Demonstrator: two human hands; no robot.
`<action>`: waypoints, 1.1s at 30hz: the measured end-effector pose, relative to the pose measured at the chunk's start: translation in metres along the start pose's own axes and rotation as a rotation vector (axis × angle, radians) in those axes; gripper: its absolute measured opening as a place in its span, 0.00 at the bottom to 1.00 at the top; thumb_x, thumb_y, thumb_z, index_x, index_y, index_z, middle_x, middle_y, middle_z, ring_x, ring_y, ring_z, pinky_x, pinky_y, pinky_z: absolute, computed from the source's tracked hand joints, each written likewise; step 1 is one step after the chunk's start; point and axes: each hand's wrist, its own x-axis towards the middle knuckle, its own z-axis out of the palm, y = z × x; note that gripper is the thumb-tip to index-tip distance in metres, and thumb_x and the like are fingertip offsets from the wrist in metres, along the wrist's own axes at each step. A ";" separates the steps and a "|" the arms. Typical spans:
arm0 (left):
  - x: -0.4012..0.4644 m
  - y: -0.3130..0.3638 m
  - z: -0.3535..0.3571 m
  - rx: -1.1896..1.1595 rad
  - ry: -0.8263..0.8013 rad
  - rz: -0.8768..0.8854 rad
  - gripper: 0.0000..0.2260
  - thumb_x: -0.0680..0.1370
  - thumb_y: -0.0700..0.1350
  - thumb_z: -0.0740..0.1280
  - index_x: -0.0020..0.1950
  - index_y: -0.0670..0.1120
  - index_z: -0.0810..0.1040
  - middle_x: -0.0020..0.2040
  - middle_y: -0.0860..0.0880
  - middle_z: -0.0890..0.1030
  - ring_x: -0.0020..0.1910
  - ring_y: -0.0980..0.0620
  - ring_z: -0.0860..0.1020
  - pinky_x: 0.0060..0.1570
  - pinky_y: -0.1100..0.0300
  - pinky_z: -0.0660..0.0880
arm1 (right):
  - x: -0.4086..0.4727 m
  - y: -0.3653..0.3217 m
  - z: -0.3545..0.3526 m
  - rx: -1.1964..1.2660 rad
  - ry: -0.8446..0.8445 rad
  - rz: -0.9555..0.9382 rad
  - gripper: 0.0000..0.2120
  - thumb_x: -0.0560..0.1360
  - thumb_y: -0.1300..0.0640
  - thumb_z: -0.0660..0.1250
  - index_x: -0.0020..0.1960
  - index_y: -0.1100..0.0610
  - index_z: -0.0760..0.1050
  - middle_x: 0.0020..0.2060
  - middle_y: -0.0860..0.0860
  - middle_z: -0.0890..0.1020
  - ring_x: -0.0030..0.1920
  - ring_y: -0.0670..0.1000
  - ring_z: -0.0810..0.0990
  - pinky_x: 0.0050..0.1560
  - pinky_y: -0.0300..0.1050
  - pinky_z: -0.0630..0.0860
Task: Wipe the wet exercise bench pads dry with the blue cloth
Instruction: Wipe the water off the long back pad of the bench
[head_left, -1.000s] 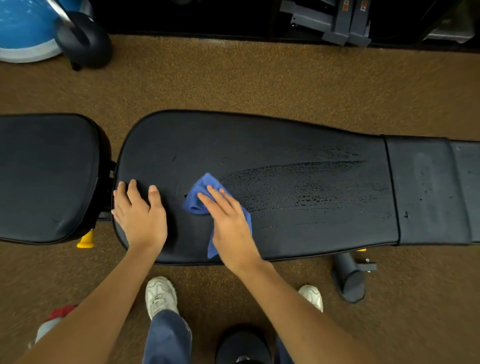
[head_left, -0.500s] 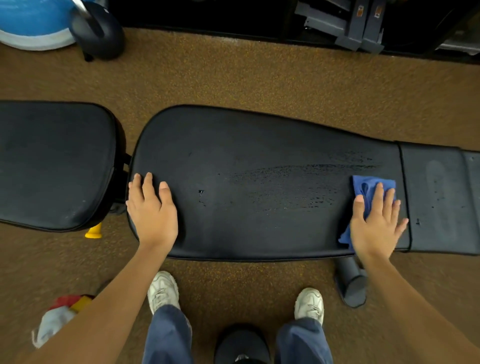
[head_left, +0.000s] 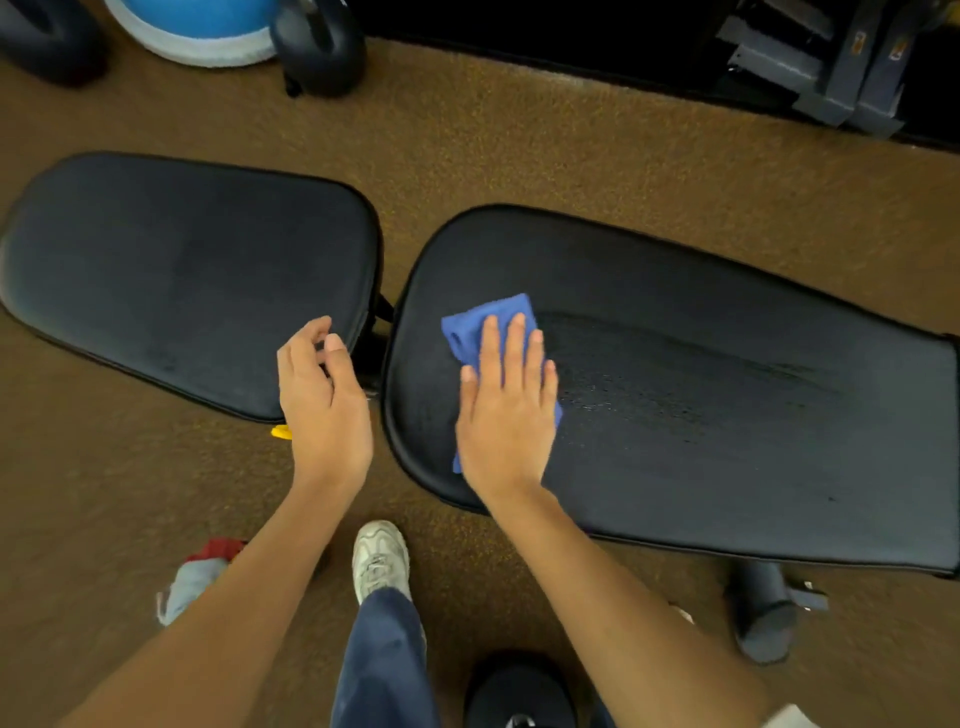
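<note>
The long black back pad (head_left: 701, 374) runs from the middle to the right edge, with wet streaks across its centre. My right hand (head_left: 506, 410) lies flat with straight fingers on the folded blue cloth (head_left: 480, 319), pressing it onto the pad's left end. The shorter black seat pad (head_left: 182, 275) sits to the left, across a narrow gap. Over that pad's near right corner hovers my left hand (head_left: 322, 395), fingers loosely curled and holding nothing.
Brown carpet surrounds the bench. A grey bench foot (head_left: 763, 613) sticks out at the lower right, and a yellow knob (head_left: 280, 431) shows under the seat pad. A red and white rag (head_left: 200, 577) lies lower left. A blue balance dome (head_left: 202, 26), dark weights and grey racks line the far side.
My right hand swept the cloth from the back pad's right end back to its left end. My left hand lifted off the back pad and shifted left over the seat pad's corner.
</note>
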 end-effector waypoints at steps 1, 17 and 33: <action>0.003 -0.001 -0.005 0.005 -0.004 0.002 0.14 0.83 0.46 0.54 0.67 0.44 0.70 0.59 0.51 0.70 0.52 0.63 0.69 0.49 0.81 0.61 | -0.006 -0.012 0.003 -0.022 -0.051 -0.120 0.25 0.81 0.49 0.49 0.77 0.55 0.57 0.75 0.56 0.60 0.75 0.58 0.59 0.72 0.55 0.59; 0.013 -0.026 -0.020 0.120 -0.184 0.081 0.14 0.82 0.44 0.58 0.67 0.46 0.72 0.60 0.57 0.67 0.63 0.52 0.66 0.59 0.63 0.65 | 0.148 0.073 -0.040 -0.104 -0.185 -0.241 0.23 0.84 0.52 0.47 0.78 0.54 0.52 0.77 0.53 0.54 0.77 0.57 0.51 0.73 0.56 0.53; 0.014 -0.023 -0.016 0.095 -0.108 0.036 0.14 0.82 0.45 0.57 0.65 0.44 0.72 0.60 0.48 0.73 0.61 0.50 0.70 0.61 0.57 0.66 | -0.006 0.006 -0.017 -0.182 -0.353 -0.992 0.23 0.80 0.51 0.55 0.75 0.50 0.61 0.75 0.50 0.62 0.75 0.53 0.57 0.73 0.50 0.50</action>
